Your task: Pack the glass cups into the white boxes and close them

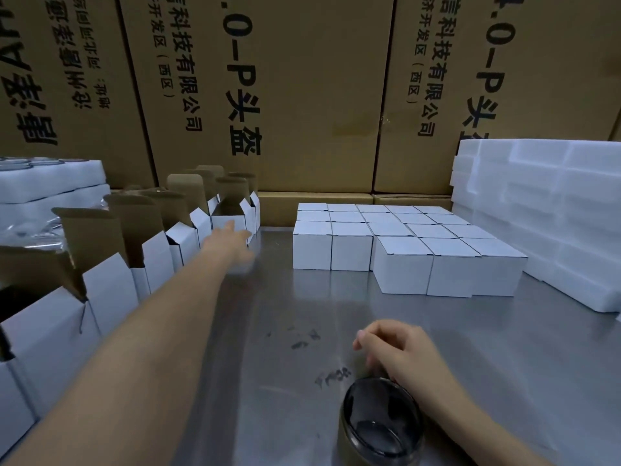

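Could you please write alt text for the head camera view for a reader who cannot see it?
A person's left hand reaches toward a row of open white boxes on a steel table, while the right hand rests by a glass cup. Closed white boxes sit in a block behind, beside stacked white foam.

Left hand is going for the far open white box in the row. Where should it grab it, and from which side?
Judging by its pose, pinch the far open white cardboard box across its white side walls, coming from the free table side on the right. Its brown lid flap stands up behind and another box crowds its left. The left hand reaches toward it, fingers extended.
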